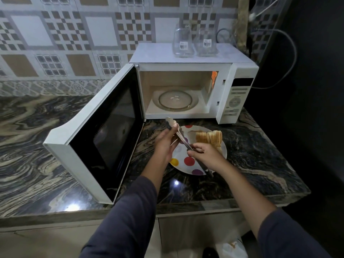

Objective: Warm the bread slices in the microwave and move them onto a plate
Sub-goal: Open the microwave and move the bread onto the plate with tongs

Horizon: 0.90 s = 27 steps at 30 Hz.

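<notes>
My fingers (193, 146) on the right hand (204, 157) are pinched round the handle end of the metal tongs (183, 141), low over the near side of the plate (186, 167); the left hand (165, 144) has its fingers wrapped about the tongs farther up, near the scalloped tips, which point away toward the microwave (193, 86); so I see both hands grasping the one tool, its arms drawn close together, with nothing I can see between the tips; both of my sleeves are dark; the plate is white with coloured spots and sits on the marbled bench (260, 155) just before the oven; the bread slices (209, 137) stand in a row on the plate's far right part, apart from the tongs; beyond them the microwave door (104, 135) hangs wide open to the left; inside, the glass turntable (177, 100) is bare and an orange light glows on the right wall; on top of the oven stand two clear glasses (183, 43) with labels, before the tiled wall (74, 34)
</notes>
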Tool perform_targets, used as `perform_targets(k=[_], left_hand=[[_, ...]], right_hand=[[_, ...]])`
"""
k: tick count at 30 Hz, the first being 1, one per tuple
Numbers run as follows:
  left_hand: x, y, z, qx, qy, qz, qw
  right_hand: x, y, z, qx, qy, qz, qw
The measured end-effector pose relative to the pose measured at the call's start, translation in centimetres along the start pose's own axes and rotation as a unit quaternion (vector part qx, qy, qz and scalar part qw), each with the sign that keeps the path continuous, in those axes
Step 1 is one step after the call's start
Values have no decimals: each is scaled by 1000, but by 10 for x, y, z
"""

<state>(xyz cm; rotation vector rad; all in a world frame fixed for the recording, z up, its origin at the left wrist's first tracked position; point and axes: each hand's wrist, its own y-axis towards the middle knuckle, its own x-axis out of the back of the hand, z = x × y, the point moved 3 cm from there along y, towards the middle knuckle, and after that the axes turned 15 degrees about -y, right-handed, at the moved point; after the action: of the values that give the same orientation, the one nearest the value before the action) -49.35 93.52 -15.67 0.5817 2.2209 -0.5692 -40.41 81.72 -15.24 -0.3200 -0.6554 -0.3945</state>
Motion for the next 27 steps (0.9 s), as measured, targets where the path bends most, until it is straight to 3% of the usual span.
perform_targets(k=[5,11,14,19,22,25,27], left_hand=[[-3,8,-9,30,109,32,993],[6,33,-9,18,201,-5,979],[13,43,-10,-25,292,-24,956],[49,48,-9,-103,452,-49,884],[84,38,-3,-136,568,-68,809],[101,28,6,-131,673,-36,727],[104,27,9,-141,702,-17,698]], right_hand=[[-10,8,12,7,-75,-13,997],[-20,19,14,-33,-98,-52,993],[-20,28,14,-51,-91,-43,994],[-24,49,6,-95,-153,-28,983],[-28,62,3,-125,-219,-21,967],[-37,71,4,-137,-246,-17,960],[-43,75,5,-128,-318,-13,940]])
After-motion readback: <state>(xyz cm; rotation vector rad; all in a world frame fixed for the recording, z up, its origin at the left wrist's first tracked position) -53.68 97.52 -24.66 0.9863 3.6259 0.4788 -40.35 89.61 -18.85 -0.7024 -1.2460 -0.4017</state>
